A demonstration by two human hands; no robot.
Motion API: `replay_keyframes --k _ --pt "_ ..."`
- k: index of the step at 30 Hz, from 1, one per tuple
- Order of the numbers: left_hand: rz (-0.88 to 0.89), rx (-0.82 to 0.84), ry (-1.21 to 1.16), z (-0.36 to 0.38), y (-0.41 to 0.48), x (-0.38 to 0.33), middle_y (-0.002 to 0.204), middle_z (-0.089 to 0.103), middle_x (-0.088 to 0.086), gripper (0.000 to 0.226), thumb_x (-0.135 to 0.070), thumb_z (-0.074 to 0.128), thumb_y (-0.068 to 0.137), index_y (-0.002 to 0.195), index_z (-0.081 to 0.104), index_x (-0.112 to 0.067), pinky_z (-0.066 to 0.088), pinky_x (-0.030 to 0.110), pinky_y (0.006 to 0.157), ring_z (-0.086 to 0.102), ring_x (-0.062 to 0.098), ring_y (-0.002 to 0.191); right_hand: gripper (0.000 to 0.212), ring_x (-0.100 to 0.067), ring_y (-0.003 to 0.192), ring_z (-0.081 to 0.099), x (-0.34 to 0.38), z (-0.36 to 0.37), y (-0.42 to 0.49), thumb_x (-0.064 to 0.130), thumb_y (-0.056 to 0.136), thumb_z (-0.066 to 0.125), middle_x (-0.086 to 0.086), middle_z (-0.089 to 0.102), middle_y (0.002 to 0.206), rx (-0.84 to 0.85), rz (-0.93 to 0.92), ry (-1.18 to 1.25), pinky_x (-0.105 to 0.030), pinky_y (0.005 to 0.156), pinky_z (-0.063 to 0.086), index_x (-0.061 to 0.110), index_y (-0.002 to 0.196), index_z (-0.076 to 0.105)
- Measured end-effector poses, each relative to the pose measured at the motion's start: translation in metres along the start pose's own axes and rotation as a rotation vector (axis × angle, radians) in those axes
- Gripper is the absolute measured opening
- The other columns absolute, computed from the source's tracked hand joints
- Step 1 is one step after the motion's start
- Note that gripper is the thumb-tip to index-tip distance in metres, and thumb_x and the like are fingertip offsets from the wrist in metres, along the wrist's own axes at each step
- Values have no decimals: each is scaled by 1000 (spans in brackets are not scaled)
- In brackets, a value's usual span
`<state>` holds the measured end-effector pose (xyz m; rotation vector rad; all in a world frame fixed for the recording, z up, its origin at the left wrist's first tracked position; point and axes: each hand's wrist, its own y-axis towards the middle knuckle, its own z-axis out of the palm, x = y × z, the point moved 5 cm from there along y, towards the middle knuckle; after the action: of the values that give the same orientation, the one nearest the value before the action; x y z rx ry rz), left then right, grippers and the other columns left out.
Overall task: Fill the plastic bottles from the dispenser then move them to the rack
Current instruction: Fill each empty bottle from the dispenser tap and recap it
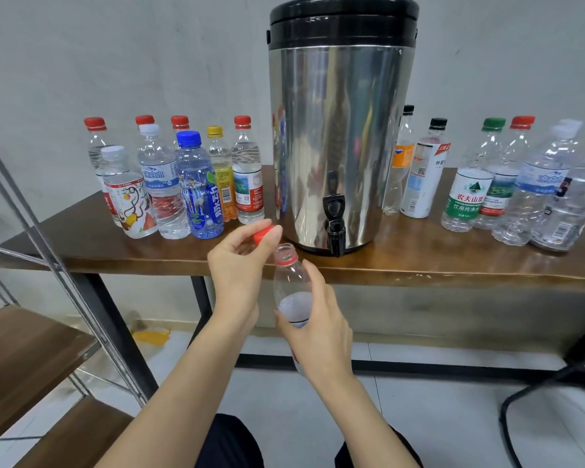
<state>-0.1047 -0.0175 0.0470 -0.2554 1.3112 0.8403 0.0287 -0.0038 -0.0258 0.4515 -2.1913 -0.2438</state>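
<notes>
My right hand (318,325) grips a clear plastic bottle (289,282) around its body, in front of the table edge; its mouth is uncapped with a red ring below it. My left hand (240,265) pinches the red cap (263,234) just up and left of the bottle's mouth. The steel dispenser (341,136) with a black lid stands on the wooden table (453,261). Its black tap (334,221) hangs right of and slightly above the bottle's mouth. Water shows in the bottle's lower part.
Several capped bottles (169,184) stand left of the dispenser, and several more bottles (507,187) stand to its right. A metal rack with wooden shelves (24,359) is at the lower left. Black cables (554,383) lie on the floor at the right.
</notes>
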Motion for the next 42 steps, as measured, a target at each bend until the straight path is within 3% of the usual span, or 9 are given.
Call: replay_keyframes --k 5,7,12,16,20,26,32,37,42 --pt "-10 -34 213 2 43 37 98 70 -10 21 -15 74 87 107 72 -19 52 23 91 64 7 96 86 -13 117 53 -36 -5 -2 38 83 73 15 45 136 -35 143 43 -34 83 49 50 147 16" --pt "-27 -13 373 5 59 58 103 66 -10 25 -20 72 89 114 70 -18 46 34 104 61 11 105 86 -13 114 54 -52 -11 -2 36 82 75 15 46 132 -68 198 81 -32 79 46 49 147 19" --pt "69 118 802 14 82 97 118 69 1 31 -32 68 91 120 68 -20 36 39 109 58 22 115 85 -8 104 47 -81 -20 3 32 82 77 10 48 130 -121 285 132 -28 76 40 43 147 24" --pt "133 161 1050 19 85 108 127 65 1 32 -35 62 95 126 63 -25 15 44 119 50 21 127 86 -13 112 50 -90 -17 9 32 83 76 8 50 132 -103 315 102 -28 77 40 43 148 21" --pt "240 133 889 24 84 92 136 58 6 43 -25 66 93 134 57 -14 30 44 116 49 24 130 86 -14 114 51 -90 -12 18 30 83 77 10 49 131 -82 296 113 -32 78 45 45 147 23" --pt "524 347 573 56 46 1 119 63 -7 32 -19 60 97 129 61 -17 40 11 95 56 4 110 86 -13 122 49 -86 -6 26 27 82 78 11 49 134 -103 244 181 -28 81 41 44 148 25" --pt "626 668 849 95 33 -22 136 60 -2 46 -23 64 94 139 54 -18 41 29 105 56 10 113 84 -13 124 47 -82 -5 29 27 83 77 10 47 137 -116 232 244 -27 83 40 44 148 26" --pt "650 602 877 103 42 -13 112 72 3 35 -15 68 91 126 65 -18 49 41 95 65 24 104 84 -15 122 49 -81 -6 29 28 83 78 9 48 138 -108 238 239 -27 83 41 45 147 25" --pt "756 483 784 97 37 -8 100 75 -1 26 -14 70 88 114 72 -17 55 38 79 67 19 84 84 -14 120 50 -81 -7 29 28 83 78 10 48 138 -107 243 235 -27 81 41 46 147 26"
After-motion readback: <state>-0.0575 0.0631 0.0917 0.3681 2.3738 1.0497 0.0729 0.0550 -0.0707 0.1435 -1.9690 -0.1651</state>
